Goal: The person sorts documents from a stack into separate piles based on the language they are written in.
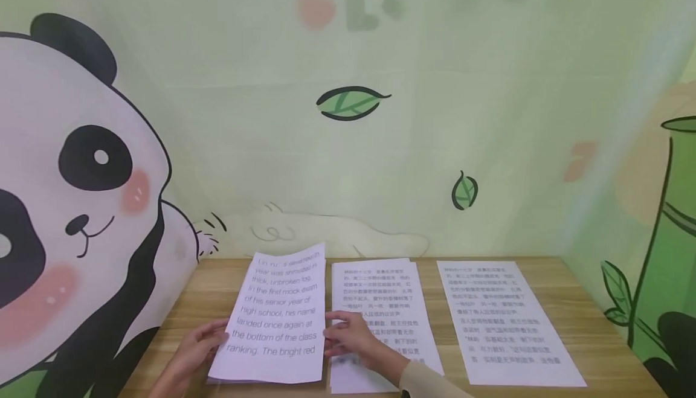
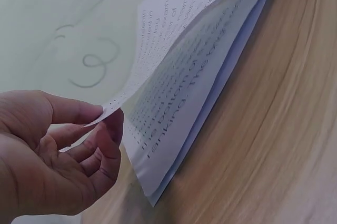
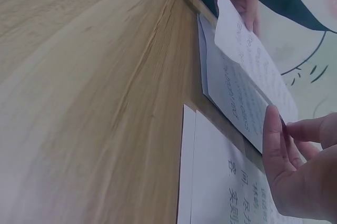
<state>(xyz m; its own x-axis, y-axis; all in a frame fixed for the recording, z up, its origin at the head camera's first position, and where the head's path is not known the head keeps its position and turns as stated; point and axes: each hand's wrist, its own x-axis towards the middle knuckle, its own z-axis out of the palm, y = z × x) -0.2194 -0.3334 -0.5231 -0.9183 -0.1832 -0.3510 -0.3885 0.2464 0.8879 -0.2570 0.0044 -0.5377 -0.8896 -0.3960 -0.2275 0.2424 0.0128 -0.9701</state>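
Left hand (image 1: 197, 349) and right hand (image 1: 353, 337) each pinch a long edge of one raised English sheet (image 1: 277, 319), thumb against fingers. Sheet bows between them; best judged: light, even pinch, edges level, a little tension to stop it buckling. Under it, clear of the hands, an English stack (image 2: 176, 124), at least two sheets; better not dragged along. Beneath and right of right hand, a Chinese pile (image 1: 397, 301), two or more. Farther right on the table (image 1: 576, 319), one Chinese page (image 1: 505, 325). Beyond the hands, backdrop (image 1: 217, 114): one large panda (image 1: 43, 102).
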